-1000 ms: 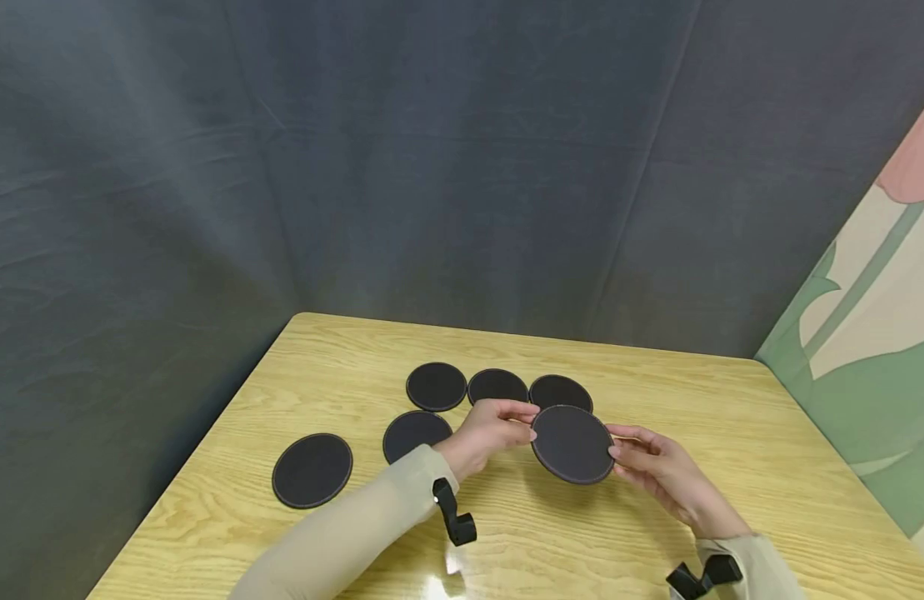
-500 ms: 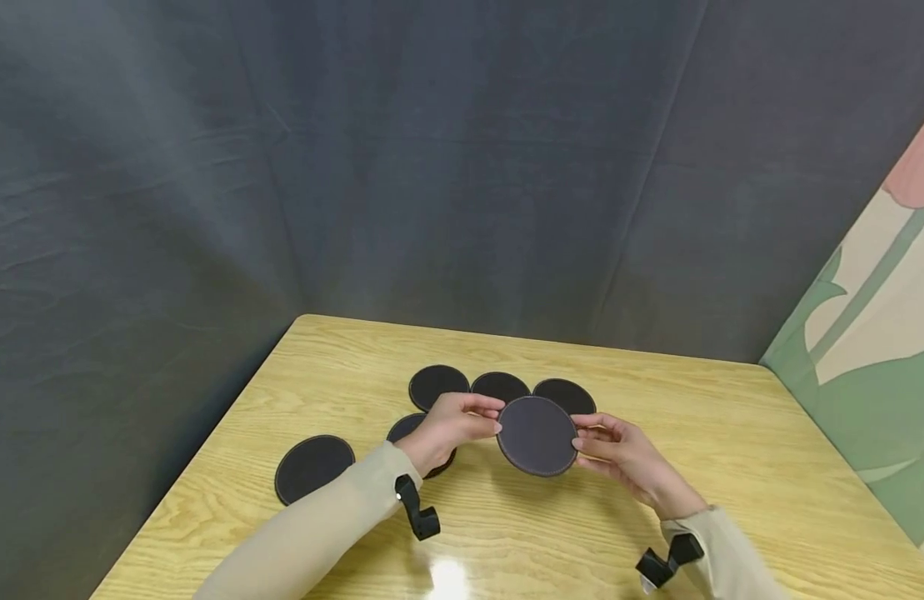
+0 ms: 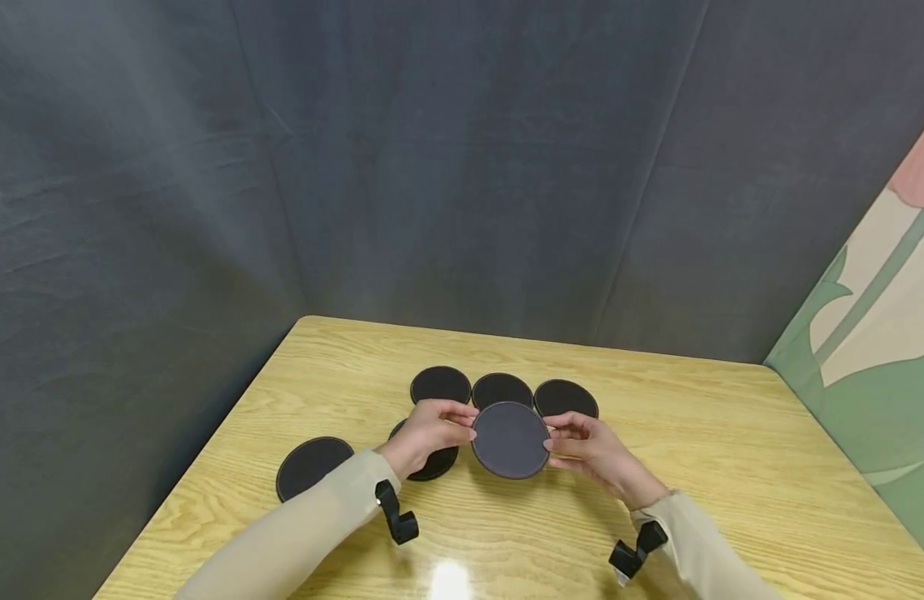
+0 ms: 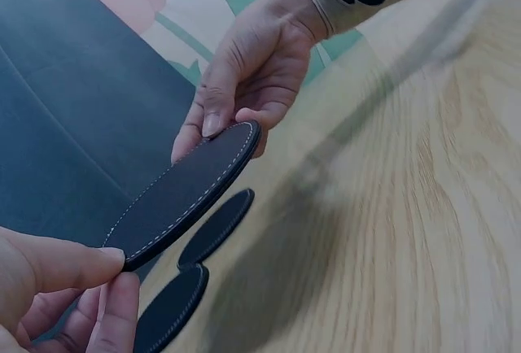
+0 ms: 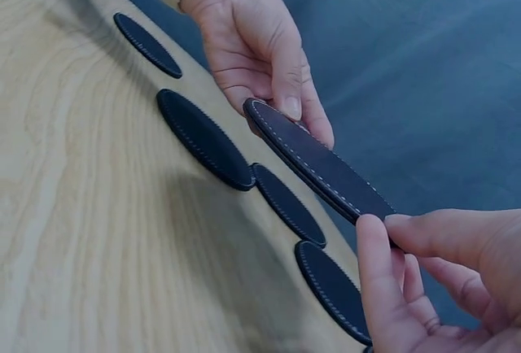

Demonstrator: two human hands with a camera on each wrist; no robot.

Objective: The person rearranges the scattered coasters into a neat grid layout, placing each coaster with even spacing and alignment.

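Note:
A round black coaster [image 3: 510, 440] with pale edge stitching is held up off the table between both hands. My left hand [image 3: 429, 433] pinches its left rim between thumb and fingers, while my right hand [image 3: 596, 454] pinches the opposite rim. In the left wrist view the raised coaster [image 4: 183, 190] is seen almost side-on, with a gap to the coasters below. Just beyond it lies a row of three matching coasters [image 3: 566, 398]. Another coaster [image 3: 435, 467] lies flat beneath my left hand, which partly covers it.
Farther left, a separate coaster [image 3: 312, 465] lies partly behind the left forearm. The wooden table [image 3: 694, 467] ends at a dark curtain [image 3: 462, 167] at the back and left. A flower-patterned panel [image 3: 881, 367] stands at the right.
Both hands have carried the held coaster leftward, from in front of the back row's right end to in front of its middle. The coasters on the table have stayed put.

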